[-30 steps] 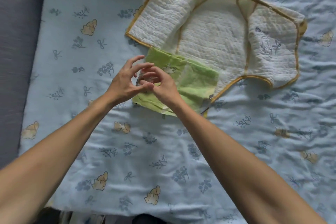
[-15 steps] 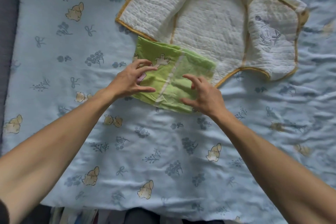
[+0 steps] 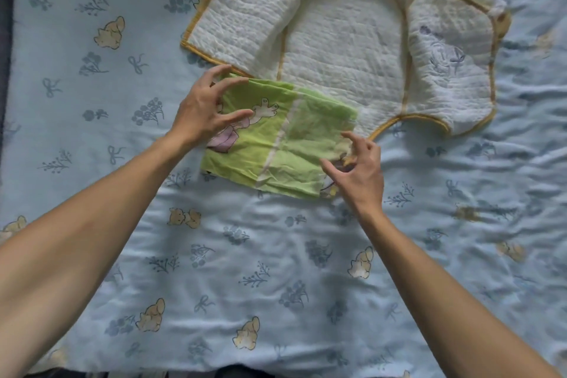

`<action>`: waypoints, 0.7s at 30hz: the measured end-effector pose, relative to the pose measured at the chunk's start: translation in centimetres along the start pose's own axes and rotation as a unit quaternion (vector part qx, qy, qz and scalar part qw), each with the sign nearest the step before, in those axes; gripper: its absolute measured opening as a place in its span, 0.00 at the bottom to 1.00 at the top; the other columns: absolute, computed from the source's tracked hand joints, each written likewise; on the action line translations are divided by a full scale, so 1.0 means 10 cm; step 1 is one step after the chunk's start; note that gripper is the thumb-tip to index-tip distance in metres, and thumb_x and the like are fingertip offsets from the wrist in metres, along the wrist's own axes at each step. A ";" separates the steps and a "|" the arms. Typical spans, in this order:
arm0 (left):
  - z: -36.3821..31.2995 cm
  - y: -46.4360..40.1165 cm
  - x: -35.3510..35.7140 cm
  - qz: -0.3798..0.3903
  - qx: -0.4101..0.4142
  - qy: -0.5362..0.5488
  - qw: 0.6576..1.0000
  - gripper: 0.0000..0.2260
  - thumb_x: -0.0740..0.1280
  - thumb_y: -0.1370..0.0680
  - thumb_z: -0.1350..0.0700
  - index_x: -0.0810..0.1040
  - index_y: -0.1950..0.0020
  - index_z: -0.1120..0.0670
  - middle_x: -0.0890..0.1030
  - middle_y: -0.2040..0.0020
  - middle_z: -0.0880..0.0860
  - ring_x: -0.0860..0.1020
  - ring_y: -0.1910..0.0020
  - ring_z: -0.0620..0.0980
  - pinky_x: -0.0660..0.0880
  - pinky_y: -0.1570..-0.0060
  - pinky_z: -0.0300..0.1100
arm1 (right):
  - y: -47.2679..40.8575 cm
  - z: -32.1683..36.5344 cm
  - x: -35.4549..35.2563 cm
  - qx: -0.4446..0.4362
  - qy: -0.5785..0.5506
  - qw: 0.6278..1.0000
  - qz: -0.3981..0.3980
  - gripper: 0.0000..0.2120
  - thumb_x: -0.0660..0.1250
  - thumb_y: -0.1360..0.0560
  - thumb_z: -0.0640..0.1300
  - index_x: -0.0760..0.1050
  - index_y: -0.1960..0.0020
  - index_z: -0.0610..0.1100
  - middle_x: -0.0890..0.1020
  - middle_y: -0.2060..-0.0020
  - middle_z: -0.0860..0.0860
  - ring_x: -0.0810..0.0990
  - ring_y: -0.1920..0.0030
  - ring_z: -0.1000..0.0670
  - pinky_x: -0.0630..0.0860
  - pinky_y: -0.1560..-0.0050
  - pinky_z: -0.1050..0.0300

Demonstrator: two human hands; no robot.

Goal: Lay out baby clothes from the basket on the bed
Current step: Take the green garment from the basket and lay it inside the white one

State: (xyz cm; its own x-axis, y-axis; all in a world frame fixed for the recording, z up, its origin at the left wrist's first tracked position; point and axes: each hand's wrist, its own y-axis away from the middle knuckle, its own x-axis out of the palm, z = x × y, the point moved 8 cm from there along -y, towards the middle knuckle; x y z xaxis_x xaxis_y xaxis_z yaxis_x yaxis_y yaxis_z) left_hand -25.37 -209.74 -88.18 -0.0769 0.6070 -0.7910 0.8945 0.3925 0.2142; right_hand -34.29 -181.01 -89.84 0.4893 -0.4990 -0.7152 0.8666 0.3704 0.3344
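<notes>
Pale blue bedding (image 3: 214, 270) printed with bears and flower sprigs fills the view from edge to edge. Over it the left hand (image 3: 202, 110) spreads curled fingers on the left end of a folded green baby garment (image 3: 285, 147), thumb on the cartoon print; whether it pinches the cloth cannot be told. The right hand (image 3: 359, 169), well apart from it, claws loosely at the garment's near right corner. Touching the green piece on its far side, an opened white quilted vest (image 3: 343, 49) with mustard trim lies flat on the bedding.
</notes>
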 end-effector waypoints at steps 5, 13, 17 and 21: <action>0.06 -0.29 -0.01 0.022 -0.042 -0.015 0.999 0.17 0.72 0.28 0.47 0.79 0.41 0.47 0.75 0.37 0.53 0.73 0.54 0.49 0.69 0.54 0.41 | 0.23 -0.18 0.06 0.035 -0.100 0.991 0.083 0.27 0.74 0.31 0.53 0.68 0.36 0.57 0.76 0.56 0.53 0.73 0.68 0.59 0.74 0.60 0.62; 0.03 -0.30 0.08 0.197 0.053 -0.182 0.962 0.30 0.74 0.33 0.41 0.72 0.33 0.44 0.74 0.40 0.61 0.73 0.43 0.59 0.72 0.46 0.51 | 0.48 -0.04 0.53 0.031 -0.172 0.968 0.182 0.26 0.74 0.30 0.45 0.69 0.35 0.54 0.76 0.53 0.63 0.73 0.61 0.60 0.68 0.59 0.71; -0.01 -0.36 -0.02 0.187 0.083 -0.165 0.965 0.22 0.73 0.29 0.49 0.75 0.36 0.45 0.80 0.43 0.55 0.77 0.48 0.55 0.72 0.52 0.47 | 0.49 -0.12 0.52 0.035 -0.219 0.956 0.190 0.24 0.73 0.29 0.41 0.71 0.36 0.50 0.73 0.44 0.69 0.69 0.44 0.74 0.67 0.45 0.76; 0.07 -0.34 -0.06 0.181 0.028 -0.111 0.977 0.14 0.70 0.26 0.53 0.79 0.41 0.45 0.79 0.56 0.58 0.73 0.60 0.56 0.67 0.61 0.43 | 0.49 -0.17 0.45 0.050 -0.232 0.949 0.207 0.21 0.73 0.28 0.41 0.74 0.38 0.54 0.78 0.54 0.57 0.73 0.63 0.57 0.70 0.56 0.66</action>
State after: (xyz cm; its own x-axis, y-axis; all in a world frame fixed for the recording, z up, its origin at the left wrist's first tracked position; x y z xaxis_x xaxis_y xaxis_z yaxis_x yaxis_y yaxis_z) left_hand -28.05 -211.98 -88.83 0.3403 0.5316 -0.7756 0.8689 0.1376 0.4756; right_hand -27.95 -180.11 -92.46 0.7598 -0.6273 -0.1707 0.5851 0.5454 0.6002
